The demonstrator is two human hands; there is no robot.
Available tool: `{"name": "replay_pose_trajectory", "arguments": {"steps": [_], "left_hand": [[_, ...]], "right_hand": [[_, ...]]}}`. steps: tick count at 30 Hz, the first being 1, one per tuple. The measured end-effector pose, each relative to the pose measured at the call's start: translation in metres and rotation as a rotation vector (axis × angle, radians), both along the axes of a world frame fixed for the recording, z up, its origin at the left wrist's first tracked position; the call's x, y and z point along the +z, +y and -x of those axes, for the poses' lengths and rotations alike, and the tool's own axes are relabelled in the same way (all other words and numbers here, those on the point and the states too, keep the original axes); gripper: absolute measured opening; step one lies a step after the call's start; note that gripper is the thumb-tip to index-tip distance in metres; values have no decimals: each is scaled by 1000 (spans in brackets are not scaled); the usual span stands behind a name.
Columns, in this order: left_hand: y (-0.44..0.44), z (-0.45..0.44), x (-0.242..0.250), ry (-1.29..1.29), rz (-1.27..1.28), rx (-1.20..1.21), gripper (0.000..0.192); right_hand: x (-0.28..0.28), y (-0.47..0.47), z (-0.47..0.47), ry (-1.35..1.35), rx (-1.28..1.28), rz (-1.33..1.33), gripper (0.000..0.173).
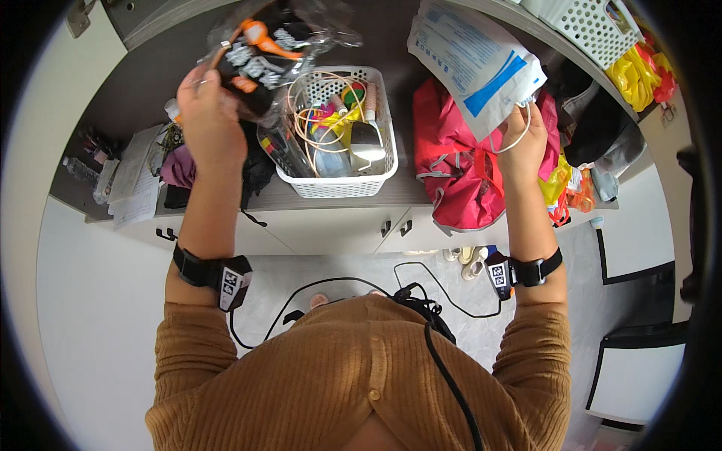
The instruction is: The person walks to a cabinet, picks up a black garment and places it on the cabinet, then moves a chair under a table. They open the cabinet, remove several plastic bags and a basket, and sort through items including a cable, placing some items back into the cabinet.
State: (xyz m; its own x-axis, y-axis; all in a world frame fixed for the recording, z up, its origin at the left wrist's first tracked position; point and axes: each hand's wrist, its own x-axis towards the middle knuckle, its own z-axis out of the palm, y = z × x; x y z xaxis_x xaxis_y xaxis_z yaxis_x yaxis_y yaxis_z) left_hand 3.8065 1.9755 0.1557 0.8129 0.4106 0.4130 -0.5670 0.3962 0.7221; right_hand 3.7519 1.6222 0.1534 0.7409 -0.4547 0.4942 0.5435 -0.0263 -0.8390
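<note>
My left hand [211, 107] grips a black-and-orange printed packet [262, 56] in clear plastic, raised at the back left. With my right hand [523, 132] I hold a white-and-blue paper-plastic mask pouch [474, 65] by its lower corner; a white ear loop hangs from it over my fingers. Between my hands a white perforated plastic basket [338, 188] stands on the grey wooden shelf [403, 183]. Inside it lie a coiled pale cable [299, 118], a clear bottle [331, 155], thread spools and other small things. A crumpled pink-red fabric bag [465, 197] lies under the pouch.
Papers [135, 175], a purple cloth [179, 166] and a plastic bottle [82, 169] lie at the left. Dark bags [603, 132] and coloured plastic bags [558, 177] crowd the right. Another white basket [586, 28] sits higher up. Black cables [316, 280] and shoes [475, 265] are on the floor.
</note>
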Motion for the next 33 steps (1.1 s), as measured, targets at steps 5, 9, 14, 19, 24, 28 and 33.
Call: {"name": "replay_pose_trajectory", "arguments": {"steps": [5, 9, 14, 19, 24, 28, 33], "left_hand": [[-86, 10, -30, 219, -411, -195, 25], [-156, 2, -57, 207, -558, -147, 25], [-208, 4, -62, 274, -835, -146, 52], [-209, 16, -64, 208, -1053, -51, 83], [-193, 14, -70, 339, -1220, -392, 74], [-188, 18, -82, 252, -1345, -353, 66], [-188, 18, -82, 159, -1391, -195, 50]], "right_hand": [[-1, -18, 11, -65, -8, 0, 17], [3, -34, 19, -70, 18, -77, 20], [4, -45, 28, 1, 8, -14, 21], [-12, -40, 26, 152, -57, 23, 16], [-32, -26, 15, 136, 81, 34, 13], [-36, -19, 8, 193, 136, 94, 15], [-36, -16, 7, 194, 182, 44, 18]]}}
